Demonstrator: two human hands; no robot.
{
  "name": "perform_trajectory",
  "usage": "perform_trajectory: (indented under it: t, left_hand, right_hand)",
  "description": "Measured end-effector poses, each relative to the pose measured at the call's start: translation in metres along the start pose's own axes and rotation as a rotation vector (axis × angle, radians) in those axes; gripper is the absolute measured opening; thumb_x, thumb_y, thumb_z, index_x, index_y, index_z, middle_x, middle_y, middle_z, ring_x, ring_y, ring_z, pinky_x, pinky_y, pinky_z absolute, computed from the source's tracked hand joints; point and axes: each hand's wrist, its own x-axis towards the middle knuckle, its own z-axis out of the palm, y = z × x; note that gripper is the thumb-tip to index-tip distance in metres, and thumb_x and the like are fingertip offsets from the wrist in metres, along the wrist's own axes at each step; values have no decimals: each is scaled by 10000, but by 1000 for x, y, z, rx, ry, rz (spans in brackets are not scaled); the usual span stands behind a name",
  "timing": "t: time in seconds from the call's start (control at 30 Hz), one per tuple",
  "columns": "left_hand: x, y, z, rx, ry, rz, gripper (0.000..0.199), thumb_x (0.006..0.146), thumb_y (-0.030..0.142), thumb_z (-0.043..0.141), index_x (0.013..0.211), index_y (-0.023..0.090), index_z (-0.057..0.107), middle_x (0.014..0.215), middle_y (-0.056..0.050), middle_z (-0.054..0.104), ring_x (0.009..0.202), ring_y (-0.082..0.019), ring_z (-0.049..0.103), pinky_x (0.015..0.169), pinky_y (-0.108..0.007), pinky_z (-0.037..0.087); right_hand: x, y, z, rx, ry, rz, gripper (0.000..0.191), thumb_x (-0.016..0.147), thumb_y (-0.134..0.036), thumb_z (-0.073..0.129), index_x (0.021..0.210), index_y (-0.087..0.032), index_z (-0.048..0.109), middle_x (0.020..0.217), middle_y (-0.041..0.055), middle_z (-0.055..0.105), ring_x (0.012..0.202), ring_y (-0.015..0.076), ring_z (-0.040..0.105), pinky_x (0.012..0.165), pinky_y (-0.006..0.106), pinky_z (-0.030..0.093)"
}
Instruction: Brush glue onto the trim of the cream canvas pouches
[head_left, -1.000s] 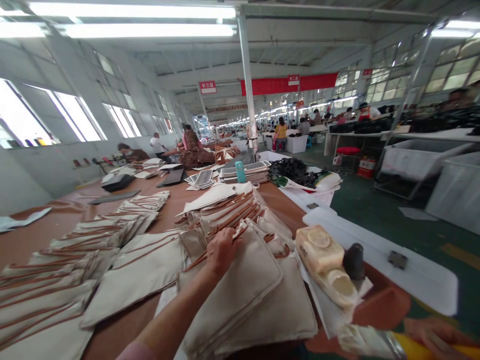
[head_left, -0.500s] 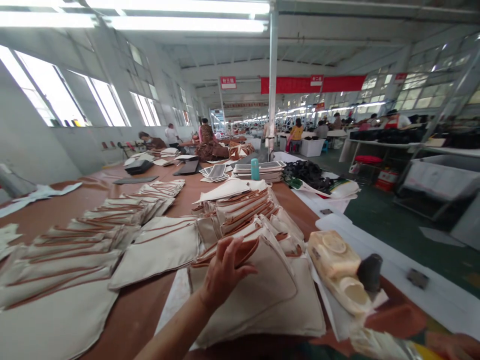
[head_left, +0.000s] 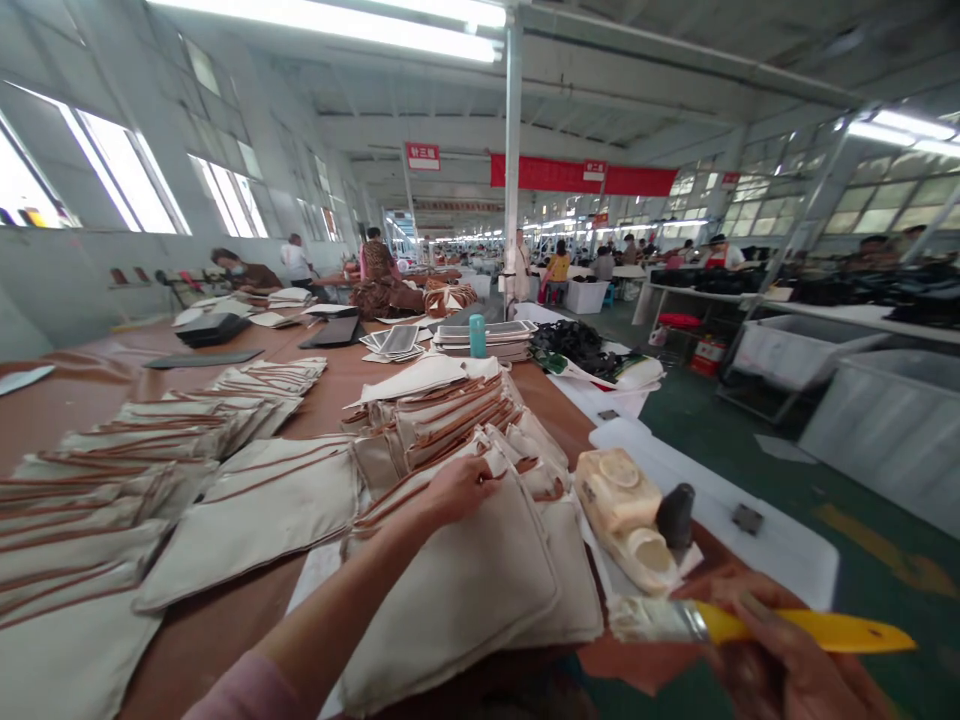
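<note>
My left hand (head_left: pixel 466 486) is closed on the upper edge of a cream bag piece (head_left: pixel 480 570), which lies on another like it. Its fingertips are partly hidden at the brown-lined opening. At the lower right, my right hand (head_left: pixel 787 640) grips a paintbrush (head_left: pixel 806 628) by its yellow handle. The pale, caked bristles point left, beside the bag pieces and apart from them. Just beyond the brush is a stained, cut-open plastic jug (head_left: pixel 619 500) with a dark object (head_left: pixel 676 515) against its side.
A fanned row of cream pieces with brown edges (head_left: pixel 127 490) covers the left of the brown table (head_left: pixel 191 620). Behind my left hand is a stack of similar pieces (head_left: pixel 450 420). A teal bottle (head_left: pixel 477 336) stands farther back. Other people work in the background.
My left hand has gone from spread fingers above the bag piece to a closed grip on its edge. My right hand has brought the paintbrush up into clear view. The camera has turned right.
</note>
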Motion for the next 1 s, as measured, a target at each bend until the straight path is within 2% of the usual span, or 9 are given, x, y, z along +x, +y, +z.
perform_trajectory:
  t: [0.1, 0.17, 0.27, 0.33, 0.47, 0.57, 0.73, 0.87, 1.0]
  left_hand:
    - [-18, 10, 7, -124, -77, 29, 268, 826, 376, 573, 910, 170, 723, 837, -22, 685, 781, -180, 596, 661, -248, 407]
    - [-31, 15, 12, -194, -141, 33, 303, 827, 381, 555, 930, 156, 730, 785, -7, 660, 709, -159, 558, 611, -238, 376]
    - [-47, 22, 18, -261, -233, 19, 322, 837, 387, 529, 854, 139, 732, 663, 12, 583, 598, -130, 465, 544, -236, 311]
    - [-58, 29, 19, -316, -250, 31, 289, 822, 361, 548, 819, 136, 728, 668, 12, 569, 610, -126, 451, 555, -234, 311]
    - [-78, 47, 14, -442, -257, 126, 241, 810, 271, 558, 874, 156, 760, 811, -12, 608, 743, -147, 518, 648, -227, 368]
    - [-89, 56, 9, -452, -272, 157, 211, 815, 253, 559, 826, 166, 751, 801, -10, 571, 765, -148, 525, 664, -220, 382]
    - [-95, 54, 9, -477, -248, 139, 171, 835, 260, 584, 759, 162, 701, 807, -1, 547, 775, -143, 538, 685, -224, 394]
    - [-98, 54, 9, -480, -254, 160, 190, 868, 296, 610, 779, 164, 714, 818, 1, 556, 764, -134, 545, 675, -221, 392]
    - [-108, 57, 11, -454, -161, 235, 293, 927, 407, 598, 829, 169, 739, 787, -13, 567, 713, -128, 548, 644, -224, 397]
  right_hand:
    - [10, -3, 21, 64, -34, -86, 311, 730, -413, 849, 814, -192, 647, 506, -40, 429, 410, 78, 357, 354, 161, 249]
    - [20, -1, 36, 76, -107, -144, 273, 792, -383, 812, 798, -185, 624, 508, -48, 422, 421, 69, 339, 377, 161, 238]
    - [35, 8, 53, 55, -210, -154, 300, 829, -394, 777, 763, -188, 570, 521, -52, 425, 444, 77, 340, 401, 171, 249]
    - [40, 15, 60, 38, -250, -143, 311, 841, -394, 765, 751, -192, 547, 524, -55, 424, 454, 82, 331, 413, 179, 251]
    - [40, 26, 70, -26, -345, -139, 293, 865, -370, 730, 729, -191, 542, 513, -58, 406, 459, 88, 318, 427, 202, 242]
    - [43, 31, 74, -98, -358, -173, 289, 866, -355, 728, 706, -184, 558, 506, -49, 425, 456, 93, 332, 432, 218, 246]
    - [47, 26, 68, -106, -280, -265, 302, 899, -388, 692, 719, -198, 541, 532, -54, 420, 491, 105, 357, 466, 225, 293]
    - [38, 24, 66, -135, -333, -244, 273, 874, -388, 715, 744, -190, 579, 522, -53, 420, 465, 105, 352, 438, 227, 273]
    - [39, 21, 62, -140, -268, -285, 246, 864, -336, 742, 745, -178, 597, 531, -42, 451, 483, 101, 376, 454, 219, 285]
